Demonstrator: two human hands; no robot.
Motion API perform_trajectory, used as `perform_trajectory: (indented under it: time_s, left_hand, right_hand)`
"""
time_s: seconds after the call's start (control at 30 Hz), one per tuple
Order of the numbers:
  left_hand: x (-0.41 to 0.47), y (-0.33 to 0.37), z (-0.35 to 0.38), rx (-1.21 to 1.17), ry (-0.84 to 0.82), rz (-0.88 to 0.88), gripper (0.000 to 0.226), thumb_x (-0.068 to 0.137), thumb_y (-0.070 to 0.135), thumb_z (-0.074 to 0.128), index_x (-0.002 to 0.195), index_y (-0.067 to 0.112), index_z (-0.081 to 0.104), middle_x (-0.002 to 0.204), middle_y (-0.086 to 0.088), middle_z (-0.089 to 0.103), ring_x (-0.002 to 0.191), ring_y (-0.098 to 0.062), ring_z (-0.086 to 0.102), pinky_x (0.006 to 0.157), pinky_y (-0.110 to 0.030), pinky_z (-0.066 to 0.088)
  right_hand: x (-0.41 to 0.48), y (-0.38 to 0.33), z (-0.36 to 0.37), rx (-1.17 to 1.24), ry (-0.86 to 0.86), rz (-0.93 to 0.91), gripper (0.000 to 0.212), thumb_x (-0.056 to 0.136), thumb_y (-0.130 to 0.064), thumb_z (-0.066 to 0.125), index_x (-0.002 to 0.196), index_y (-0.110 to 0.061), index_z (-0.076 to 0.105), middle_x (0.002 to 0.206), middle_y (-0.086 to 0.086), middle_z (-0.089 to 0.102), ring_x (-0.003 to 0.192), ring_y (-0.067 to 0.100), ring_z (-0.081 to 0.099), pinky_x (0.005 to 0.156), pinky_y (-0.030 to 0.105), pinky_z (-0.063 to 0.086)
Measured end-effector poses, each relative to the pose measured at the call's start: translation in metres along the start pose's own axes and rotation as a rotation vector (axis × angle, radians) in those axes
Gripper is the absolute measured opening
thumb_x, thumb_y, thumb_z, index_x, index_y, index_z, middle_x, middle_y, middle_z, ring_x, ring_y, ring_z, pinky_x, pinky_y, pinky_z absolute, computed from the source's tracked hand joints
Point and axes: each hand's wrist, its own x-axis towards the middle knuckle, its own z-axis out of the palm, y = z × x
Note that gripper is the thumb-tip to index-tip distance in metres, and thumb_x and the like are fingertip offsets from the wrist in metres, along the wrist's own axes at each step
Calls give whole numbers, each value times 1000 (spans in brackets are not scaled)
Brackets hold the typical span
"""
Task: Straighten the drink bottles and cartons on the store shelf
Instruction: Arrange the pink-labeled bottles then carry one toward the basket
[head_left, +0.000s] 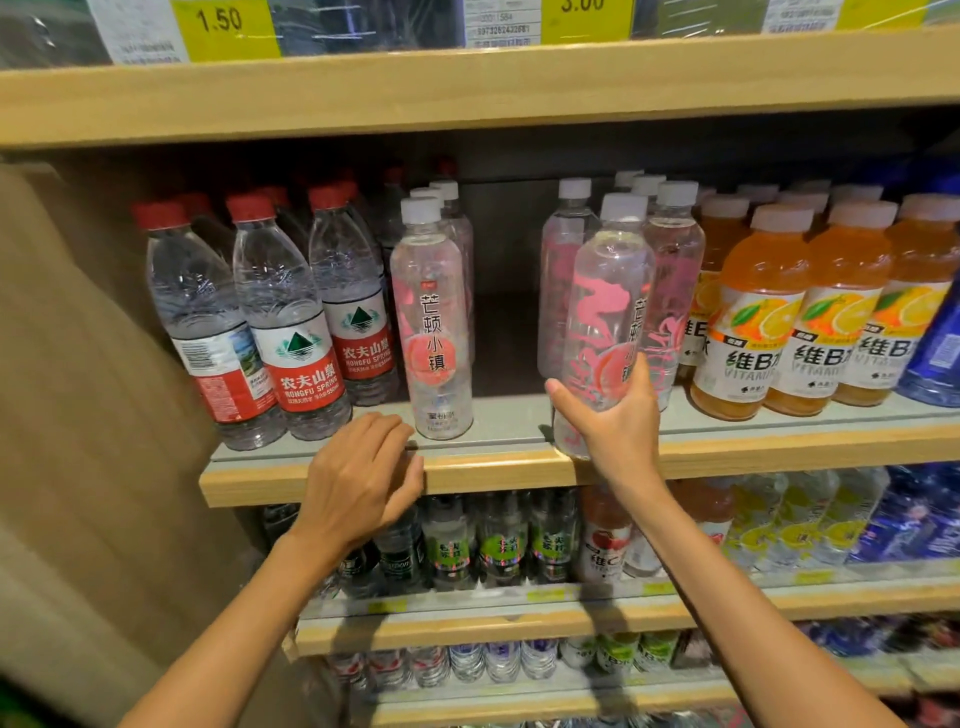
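My right hand grips the lower part of a clear bottle with a pink label and white cap, held slightly tilted at the shelf's front lip. My left hand rests on the wooden front edge of the shelf, fingers curled, holding nothing. Just above it an identical pink-label bottle stands upright with its label facing out, more of the same behind it. An open gap lies between that row and the pink bottles behind my right hand.
Red-capped water bottles stand at the left, orange vitamin drinks at the right, a blue bottle at the far right. A shelf with price tags sits overhead. Lower shelves hold several small bottles.
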Motion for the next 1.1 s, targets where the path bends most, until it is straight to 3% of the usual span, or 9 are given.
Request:
perform_trajectory:
  time_s: [0.1,0.2,0.3,0.37,0.53,0.67,0.8,0.97,1.1]
  left_hand:
    - [-10,-14,11,45,-49,9,36,91,27,46,85,-2,68,86,-16,66,76,-32,63,61,-38,50]
    - [-14,-19,19,87,-42,35,40,93,30,42,87,0,68,89,-15,67,78,-31,63,64,-33,45]
    - [-17,-19,21,78,-25,24,42,95,32,41,90,0,69,91,-14,68,80,-30,63,69,-30,41]
    - [-18,-20,21,87,-28,12,43,94,33,41,91,1,70,93,-13,69,81,-30,64,70,-28,40]
    - [-16,-19,20,89,-50,1,42,92,34,43,90,2,70,93,-12,69,80,-29,66,69,-28,40]
    - [-15,-17,18,90,-71,-5,42,91,34,44,90,2,71,93,-12,69,80,-29,66,69,-27,41]
    - [-15,-17,17,78,-76,-12,42,91,34,44,91,2,70,94,-12,69,81,-28,66,69,-27,41]
    - [-15,-17,17,74,-74,-9,40,91,34,45,91,2,70,93,-12,68,81,-28,65,69,-28,40]
    - [-15,-17,17,65,-87,-19,39,90,34,46,91,2,69,93,-12,68,81,-28,64,69,-28,40]
  right_hand:
    - [3,3,6,-58,37,-36,62,71,-37,82,113,-35,36,96,-29,51,90,-27,49,69,-6,36]
    - [7,4,8,-94,11,-23,65,71,-38,81,117,-29,36,101,-23,53,91,-13,54,72,-4,37]
    - [-1,6,4,-181,40,-27,72,71,-36,81,126,-17,39,113,-4,53,101,7,51,82,9,39]
    - [-12,5,0,-274,129,-100,70,72,-30,81,127,-8,43,116,3,48,105,10,46,89,19,39]
    - [-18,0,3,-449,192,-154,66,75,-25,79,128,1,50,114,11,53,104,12,45,89,15,31]
    - [0,-3,19,-563,131,-86,66,84,-24,72,137,3,42,124,17,55,116,28,50,91,25,36]
    - [15,-3,32,-657,122,-49,41,89,-23,65,117,2,49,111,17,57,101,31,55,70,23,31]
    - [31,-4,42,-761,74,12,26,93,-12,57,113,5,53,114,20,55,102,33,57,79,35,45]
    - [41,-3,47,-821,26,49,21,93,-1,53,112,6,58,113,22,57,100,32,58,78,32,47]
